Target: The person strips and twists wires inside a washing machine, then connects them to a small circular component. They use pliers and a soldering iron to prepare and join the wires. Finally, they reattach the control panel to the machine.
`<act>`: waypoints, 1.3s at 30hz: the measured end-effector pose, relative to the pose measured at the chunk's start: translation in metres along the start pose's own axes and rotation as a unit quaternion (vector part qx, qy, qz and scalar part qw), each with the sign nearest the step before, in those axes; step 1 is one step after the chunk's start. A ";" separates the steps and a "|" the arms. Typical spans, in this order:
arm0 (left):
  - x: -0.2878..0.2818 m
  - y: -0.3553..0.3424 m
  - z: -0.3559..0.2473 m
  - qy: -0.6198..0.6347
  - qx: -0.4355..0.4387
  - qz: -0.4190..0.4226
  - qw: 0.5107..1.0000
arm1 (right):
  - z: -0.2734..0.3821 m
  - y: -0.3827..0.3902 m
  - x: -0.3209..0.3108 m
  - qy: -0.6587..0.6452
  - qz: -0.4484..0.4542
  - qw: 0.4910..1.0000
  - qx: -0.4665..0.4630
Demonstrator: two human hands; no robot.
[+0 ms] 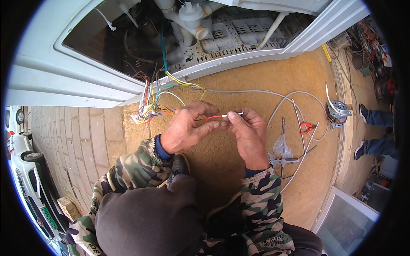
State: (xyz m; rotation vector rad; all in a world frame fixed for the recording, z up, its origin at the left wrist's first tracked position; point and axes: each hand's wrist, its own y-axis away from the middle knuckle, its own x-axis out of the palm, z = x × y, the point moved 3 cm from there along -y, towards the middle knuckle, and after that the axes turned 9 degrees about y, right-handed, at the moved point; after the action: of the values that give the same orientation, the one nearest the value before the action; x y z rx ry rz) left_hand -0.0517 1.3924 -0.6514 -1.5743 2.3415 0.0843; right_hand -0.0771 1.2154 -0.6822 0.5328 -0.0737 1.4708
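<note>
My left hand (188,128) has its thumb and fingers closed around a red wire (213,117) in front of the open white cabinet (72,85). My right hand (247,136) pinches a short white sleeve (226,115) at the wire's end between thumb and index finger, with a thin dark piece poking out to the right. A bundle of multicoloured wires (151,106) spills from the cabinet just beyond my left hand; where the red wire joins it is hidden behind my fingers. A grey cable (247,91) runs from the bundle across the tan floor to the right.
A small motor (337,114), red-handled pliers (308,127), metal tools (286,161), a plastic bag (282,145) and rods lie to my right. Another person's legs (376,117) stand far right, near piled parts and a framed pane (346,213). White cars (30,179) are parked on the paving at left.
</note>
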 end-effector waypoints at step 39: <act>-0.035 0.004 -0.020 0.041 -0.058 0.088 0.994 | 0.017 0.005 0.035 0.111 0.009 0.992 -0.066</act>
State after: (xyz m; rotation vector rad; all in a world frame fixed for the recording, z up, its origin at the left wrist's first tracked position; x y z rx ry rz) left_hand -0.0476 1.4204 -0.6227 -1.4445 2.5772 0.2026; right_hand -0.0725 1.2412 -0.6526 0.2601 -0.0002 1.5220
